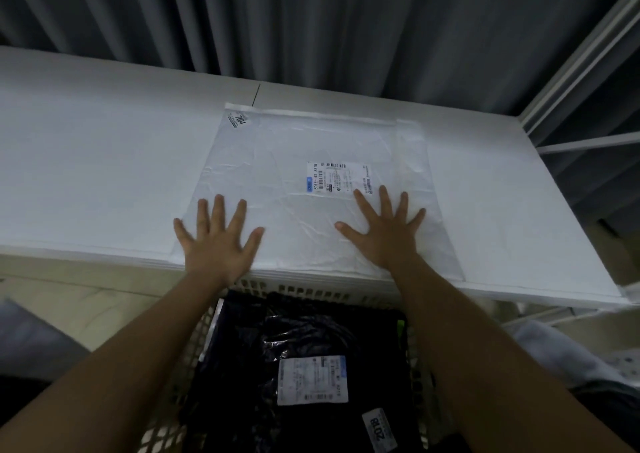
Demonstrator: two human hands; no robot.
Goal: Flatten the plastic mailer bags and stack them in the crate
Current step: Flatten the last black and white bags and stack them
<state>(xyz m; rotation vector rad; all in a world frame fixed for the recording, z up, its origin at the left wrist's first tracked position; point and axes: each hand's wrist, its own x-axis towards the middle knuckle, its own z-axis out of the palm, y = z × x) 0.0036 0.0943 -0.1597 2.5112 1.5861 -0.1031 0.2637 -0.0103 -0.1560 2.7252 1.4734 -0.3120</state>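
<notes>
We see a long white worktop (104,161), bare w/ room both sides. White crinkled plastic mailer bag (311,189) lies flat, near edge at worktop's front lip. Perforated cream plastic crate (304,291) below holds black mailer bags (311,334). Left hand (216,241) & right hand (384,230) press the white bag, fingers (218,210) spread wide, holding nothing.

Left hand (216,239) and right hand (384,229) press flat on white mailer (294,182).

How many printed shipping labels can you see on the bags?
2: one shipping label on the white mailer bag on the table, one on the black bag in the crate. Others may be hidden.
</notes>
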